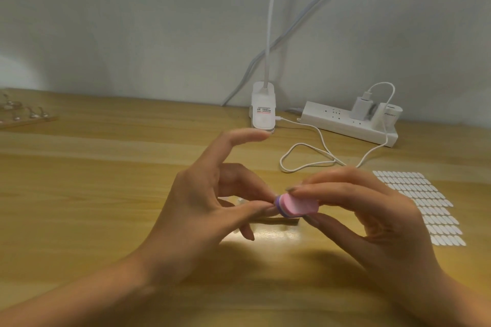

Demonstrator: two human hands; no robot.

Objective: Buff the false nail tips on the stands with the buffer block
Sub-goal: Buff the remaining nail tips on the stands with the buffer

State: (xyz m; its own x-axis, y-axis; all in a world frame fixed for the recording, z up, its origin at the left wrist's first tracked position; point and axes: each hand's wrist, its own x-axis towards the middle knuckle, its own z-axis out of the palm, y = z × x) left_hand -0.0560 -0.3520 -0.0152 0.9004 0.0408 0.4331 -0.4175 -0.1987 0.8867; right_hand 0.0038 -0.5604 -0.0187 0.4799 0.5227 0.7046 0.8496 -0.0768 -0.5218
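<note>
Buffing is judged under way: the block (297, 207) is pinched by the right hand (385, 223), a clear stand (240, 201) by the left hand (196, 215), and other stands (24, 114) are left waiting.

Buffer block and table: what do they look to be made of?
Buffer block: looks like soft foam, with a matte pink face over purple layers that show at its rounded end; the grit is too blurred to tell. Table: wood or wood-look laminate, with pale grain bands and a slight sheen where the light glares; I cannot tell which.
</note>
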